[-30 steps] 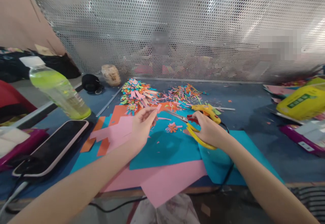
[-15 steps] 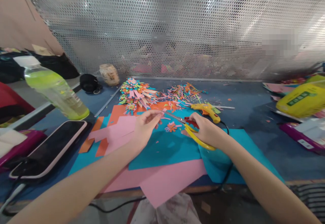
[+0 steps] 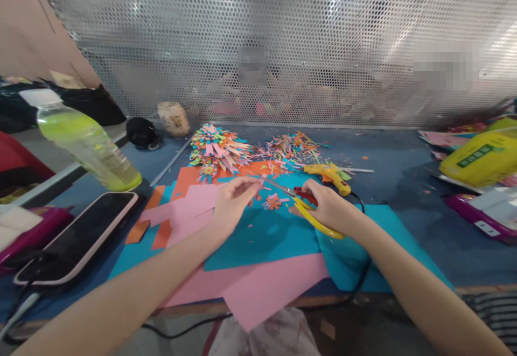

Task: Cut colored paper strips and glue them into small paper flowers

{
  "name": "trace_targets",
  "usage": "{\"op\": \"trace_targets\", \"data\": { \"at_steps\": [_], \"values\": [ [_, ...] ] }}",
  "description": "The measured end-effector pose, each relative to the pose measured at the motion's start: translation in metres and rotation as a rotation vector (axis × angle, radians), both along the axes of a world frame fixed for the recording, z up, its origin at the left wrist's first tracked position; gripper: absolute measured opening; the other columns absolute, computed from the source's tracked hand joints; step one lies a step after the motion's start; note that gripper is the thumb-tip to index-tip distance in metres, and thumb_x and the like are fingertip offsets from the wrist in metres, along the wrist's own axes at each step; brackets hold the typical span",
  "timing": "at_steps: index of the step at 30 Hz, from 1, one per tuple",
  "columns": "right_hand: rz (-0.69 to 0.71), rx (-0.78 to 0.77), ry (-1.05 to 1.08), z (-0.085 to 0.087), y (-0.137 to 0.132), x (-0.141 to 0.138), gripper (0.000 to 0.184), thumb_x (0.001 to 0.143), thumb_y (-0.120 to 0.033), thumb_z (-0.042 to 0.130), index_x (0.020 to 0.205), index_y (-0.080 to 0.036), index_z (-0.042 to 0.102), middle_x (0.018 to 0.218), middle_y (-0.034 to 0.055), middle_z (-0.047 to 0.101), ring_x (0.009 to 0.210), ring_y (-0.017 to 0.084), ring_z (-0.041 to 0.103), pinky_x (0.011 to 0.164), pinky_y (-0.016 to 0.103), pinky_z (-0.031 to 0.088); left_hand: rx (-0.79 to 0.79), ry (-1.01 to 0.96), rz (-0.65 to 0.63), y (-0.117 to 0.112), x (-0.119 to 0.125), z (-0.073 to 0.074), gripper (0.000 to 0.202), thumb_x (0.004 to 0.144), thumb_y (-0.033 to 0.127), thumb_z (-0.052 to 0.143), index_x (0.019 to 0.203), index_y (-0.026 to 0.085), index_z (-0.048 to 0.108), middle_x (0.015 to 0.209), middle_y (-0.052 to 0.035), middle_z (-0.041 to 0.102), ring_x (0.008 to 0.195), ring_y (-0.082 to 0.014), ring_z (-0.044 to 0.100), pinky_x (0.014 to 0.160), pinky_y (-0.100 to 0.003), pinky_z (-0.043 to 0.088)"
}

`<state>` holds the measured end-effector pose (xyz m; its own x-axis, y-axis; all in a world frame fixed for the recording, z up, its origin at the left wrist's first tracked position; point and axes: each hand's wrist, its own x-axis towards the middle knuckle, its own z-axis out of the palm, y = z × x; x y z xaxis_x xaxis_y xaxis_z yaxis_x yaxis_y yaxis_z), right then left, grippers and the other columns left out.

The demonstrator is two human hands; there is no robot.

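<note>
Between thumb and fingertips, my left hand [image 3: 236, 200] pinches a small pink paper piece [image 3: 263, 178]. My right hand [image 3: 325, 205] grips yellow-and-red-handled scissors [image 3: 305, 213], their blades pointing left at that piece; I cannot tell whether they touch it. Below the blades, a small orange-and-pink paper flower [image 3: 273, 202] lies on a blue sheet [image 3: 258, 237]. Pink paper [image 3: 189, 208] and orange paper [image 3: 163, 232] are beside my left hand. Behind the hands is a heap of multicoloured paper flowers [image 3: 218, 148], with thin paper scraps [image 3: 294, 146] to its right.
A yellow glue gun [image 3: 329, 175] with a black cord lies beyond my right hand. To the left are a bottle of green drink [image 3: 89, 140], a phone [image 3: 81, 237] and a metal ruler [image 3: 172, 161]. A yellow packet [image 3: 480, 156] sits at the right. Perforated metal [image 3: 283, 49] stands behind the table.
The pink paper piece in my left fingers has shifted slightly right and shows a little more. Both hands have otherwise hardly moved; the scissors remain in my right hand.
</note>
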<state>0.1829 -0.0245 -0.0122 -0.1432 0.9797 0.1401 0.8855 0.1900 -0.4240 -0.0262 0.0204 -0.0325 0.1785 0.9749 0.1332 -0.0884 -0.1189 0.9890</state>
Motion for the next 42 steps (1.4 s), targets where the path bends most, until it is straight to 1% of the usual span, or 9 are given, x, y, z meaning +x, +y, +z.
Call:
{"op": "trace_targets", "data": {
  "at_steps": [14,17,21,23,26,31,36,38,42],
  "values": [
    [-0.011,0.040,-0.040,-0.002,0.001,0.003,0.035,0.069,-0.051,0.053,0.077,-0.019,0.042,0.072,0.0022,0.057,0.056,0.013,0.048,0.049,0.023,0.033,-0.007,0.034,0.014,0.000,0.000,0.002,0.017,0.066,0.030,0.064,0.076,0.016,0.063,0.057,0.0012,0.057,0.049,-0.0089,0.048,0.047,-0.021,0.036],
    [-0.011,0.044,-0.048,-0.003,0.001,0.003,0.037,0.068,-0.053,0.054,0.077,-0.019,0.042,0.071,0.0018,0.056,0.056,0.013,0.048,0.050,0.024,0.034,-0.060,-0.007,-0.011,0.002,0.000,-0.001,0.019,0.065,0.032,0.065,0.076,0.016,0.062,0.065,-0.0001,0.060,0.054,-0.0103,0.053,0.046,-0.020,0.037],
    [0.019,0.034,-0.050,0.000,0.000,0.003,0.043,0.065,-0.058,0.056,0.077,-0.019,0.042,0.070,0.0017,0.055,0.059,0.014,0.049,0.050,0.023,0.034,-0.183,-0.129,-0.101,0.008,-0.002,-0.002,0.028,0.068,0.032,0.061,0.093,0.018,0.057,0.082,-0.0036,0.064,0.068,-0.0166,0.061,0.047,-0.022,0.039],
    [0.027,0.021,-0.065,0.001,0.000,0.003,0.044,0.065,-0.059,0.055,0.077,-0.019,0.042,0.070,0.0016,0.055,0.057,0.014,0.049,0.050,0.023,0.033,-0.151,-0.142,-0.098,0.012,-0.006,-0.001,0.030,0.071,0.030,0.058,0.098,0.019,0.053,0.088,-0.0052,0.065,0.077,-0.0182,0.062,0.054,-0.024,0.043],
    [0.020,0.007,-0.110,0.001,0.000,0.003,0.044,0.064,-0.060,0.055,0.077,-0.019,0.043,0.067,0.0009,0.055,0.053,0.014,0.047,0.047,0.024,0.031,-0.013,-0.057,-0.085,0.018,-0.012,0.003,0.027,0.072,0.029,0.057,0.097,0.018,0.052,0.090,-0.0060,0.066,0.086,-0.0187,0.061,0.065,-0.028,0.045],
    [0.034,0.007,-0.133,-0.002,0.002,0.005,0.041,0.065,-0.056,0.056,0.077,-0.019,0.046,0.067,0.0014,0.056,0.053,0.013,0.047,0.046,0.023,0.030,0.077,0.103,-0.176,0.029,-0.020,0.004,0.028,0.069,0.026,0.061,0.094,0.016,0.053,0.086,-0.0064,0.066,0.087,-0.0184,0.061,0.073,-0.028,0.044],
    [0.027,-0.022,-0.131,-0.002,0.002,0.007,0.046,0.063,-0.062,0.056,0.078,-0.019,0.046,0.069,0.0030,0.058,0.056,0.015,0.052,0.047,0.024,0.032,0.136,0.140,-0.164,0.036,-0.023,0.001,0.028,0.068,0.026,0.063,0.093,0.016,0.055,0.088,-0.0068,0.066,0.087,-0.0177,0.061,0.079,-0.030,0.043],
    [0.035,-0.019,-0.136,-0.001,0.003,0.007,0.046,0.064,-0.061,0.056,0.077,-0.019,0.047,0.073,0.0048,0.060,0.060,0.016,0.054,0.049,0.024,0.033,0.079,0.138,-0.181,0.038,-0.024,0.000,0.029,0.066,0.027,0.065,0.092,0.016,0.057,0.087,-0.0068,0.066,0.085,-0.0178,0.062,0.076,-0.029,0.045],
    [0.051,-0.037,-0.177,0.003,0.002,0.007,0.049,0.063,-0.063,0.056,0.080,-0.018,0.048,0.076,0.0059,0.060,0.063,0.018,0.056,0.050,0.025,0.034,-0.050,0.154,-0.251,0.040,-0.025,-0.001,0.028,0.070,0.031,0.062,0.095,0.018,0.059,0.083,-0.0074,0.068,0.073,-0.0158,0.063,0.058,-0.024,0.045]
  ]
}}
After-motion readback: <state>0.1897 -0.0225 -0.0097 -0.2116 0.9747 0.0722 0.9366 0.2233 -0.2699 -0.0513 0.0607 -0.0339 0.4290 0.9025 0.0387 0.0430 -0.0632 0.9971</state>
